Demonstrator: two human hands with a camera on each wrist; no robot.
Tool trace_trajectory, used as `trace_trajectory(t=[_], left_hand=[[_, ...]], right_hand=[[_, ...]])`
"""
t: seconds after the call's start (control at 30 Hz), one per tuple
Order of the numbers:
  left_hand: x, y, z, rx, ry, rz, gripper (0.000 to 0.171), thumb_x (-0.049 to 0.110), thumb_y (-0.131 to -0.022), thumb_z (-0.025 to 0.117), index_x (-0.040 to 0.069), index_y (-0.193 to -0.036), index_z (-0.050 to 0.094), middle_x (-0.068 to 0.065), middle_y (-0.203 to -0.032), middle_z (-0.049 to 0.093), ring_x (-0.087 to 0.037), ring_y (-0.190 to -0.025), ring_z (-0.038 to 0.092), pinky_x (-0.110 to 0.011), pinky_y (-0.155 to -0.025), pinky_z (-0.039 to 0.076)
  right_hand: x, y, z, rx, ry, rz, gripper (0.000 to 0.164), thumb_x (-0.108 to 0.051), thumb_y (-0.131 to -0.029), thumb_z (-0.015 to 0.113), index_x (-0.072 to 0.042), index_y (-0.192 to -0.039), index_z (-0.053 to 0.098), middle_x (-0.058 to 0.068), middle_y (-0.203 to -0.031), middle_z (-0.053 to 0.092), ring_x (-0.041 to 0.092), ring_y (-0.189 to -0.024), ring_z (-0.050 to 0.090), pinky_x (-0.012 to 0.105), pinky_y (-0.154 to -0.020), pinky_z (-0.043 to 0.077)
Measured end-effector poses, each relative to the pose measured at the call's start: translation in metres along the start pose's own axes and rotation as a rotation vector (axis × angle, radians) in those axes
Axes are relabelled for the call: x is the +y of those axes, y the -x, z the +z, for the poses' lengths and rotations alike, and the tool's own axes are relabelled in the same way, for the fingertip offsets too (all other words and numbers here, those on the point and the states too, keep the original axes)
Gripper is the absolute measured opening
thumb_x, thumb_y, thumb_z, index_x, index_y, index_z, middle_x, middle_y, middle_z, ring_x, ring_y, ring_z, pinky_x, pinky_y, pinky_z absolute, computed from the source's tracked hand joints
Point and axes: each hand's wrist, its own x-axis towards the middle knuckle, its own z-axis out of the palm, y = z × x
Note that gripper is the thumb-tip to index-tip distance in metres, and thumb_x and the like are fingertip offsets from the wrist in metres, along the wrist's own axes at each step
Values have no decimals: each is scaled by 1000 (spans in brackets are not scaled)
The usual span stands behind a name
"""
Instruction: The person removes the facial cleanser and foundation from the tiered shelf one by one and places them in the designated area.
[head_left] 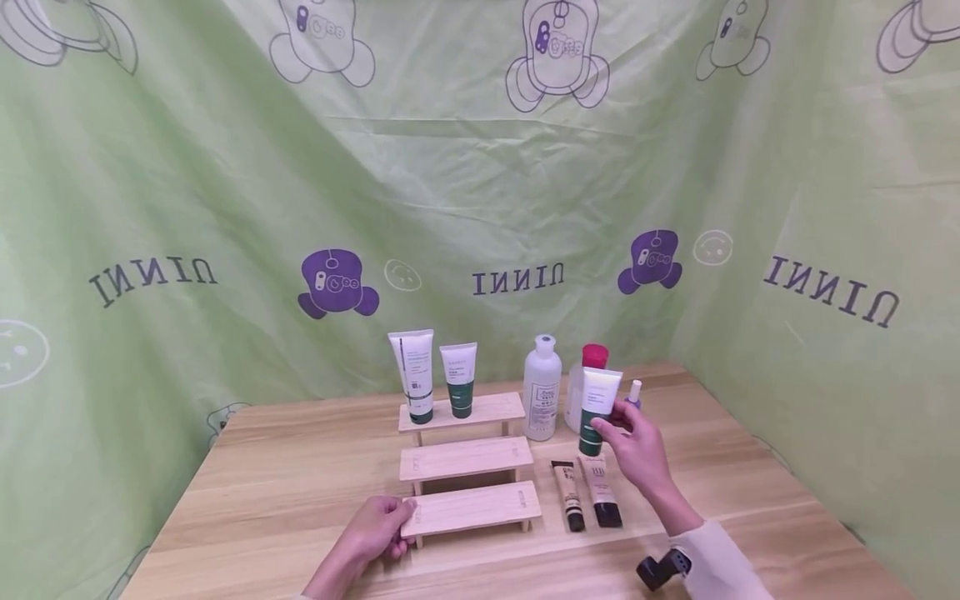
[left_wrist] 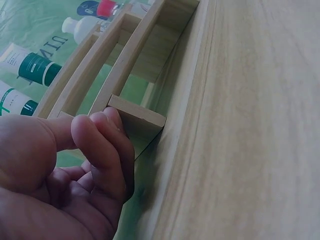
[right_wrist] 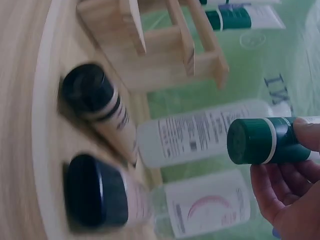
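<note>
A three-step wooden display stand is on the table. My left hand grips the left end of its lowest step, thumb on top and fingers curled underneath. Between the thumb and fingers of my right hand is a white-and-green squeeze tube, upright with its green cap down, off the table to the right of the stand. On the top step stand a larger white tube with a green cap and a smaller white-and-green tube.
Right of the stand are a clear white-labelled bottle, a red-capped bottle partly hidden by the held tube, and a small white-topped bottle. A beige tube and a pink BB tube lie nearer. Green cloth hangs behind.
</note>
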Motion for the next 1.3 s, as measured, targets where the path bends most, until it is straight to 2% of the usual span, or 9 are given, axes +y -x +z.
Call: trace_trajectory(t=[0.13, 0.33, 0.57, 0.8, 0.97, 1.3], left_hand=[[0, 0, 1, -1, 0, -8, 33, 26, -102, 51, -2, -88, 61, -2, -62, 60, -3, -47, 51, -15, -44, 44], [0, 0, 0, 4, -3, -16, 34, 27, -102, 51, -4, -92, 61, -3, -64, 60, -4, -47, 51, -16, -45, 45], [2, 0, -2, 9, -20, -10, 34, 27, -102, 51, -4, -92, 62, -4, -65, 61, -5, -48, 52, -16, -45, 45], [2, -1, -1, 6, -13, -10, 34, 27, -102, 51, -4, -90, 62, -4, -65, 61, -4, -48, 52, -16, -45, 45], [0, 0, 1, 6, -15, -14, 34, 26, -102, 51, -3, -90, 62, -3, -64, 61, -4, -48, 52, -16, -45, 45], [1, 1, 0, 0, -11, -21, 33, 26, -102, 51, -3, -90, 61, -3, -65, 61, -4, -48, 52, -16, -45, 45]], right_hand=[[12, 1, -14, 25, 58, 44, 37, -13, -91, 71, 5, -121, 59, 22, -107, 67, 1, -87, 58, 15, -75, 50], [20, 4, -29, -32, 46, 150, 44, -16, -94, 66, 9, -128, 53, 25, -110, 63, 10, -88, 59, 17, -73, 54], [30, 7, -40, -88, 165, 214, 44, -15, -92, 68, 14, -123, 56, 23, -102, 66, 18, -83, 63, 20, -68, 55], [37, 11, -44, -181, 272, 285, 43, -17, -88, 69, 16, -115, 60, 19, -91, 68, 20, -74, 62, 30, -62, 54], [45, 15, -43, -255, 335, 349, 41, -19, -87, 70, 14, -110, 63, 11, -84, 68, 20, -74, 60, 31, -63, 51], [54, 20, -41, -275, 381, 345, 30, -20, -86, 70, 9, -96, 69, 6, -69, 60, 19, -60, 52, 30, -56, 44]])
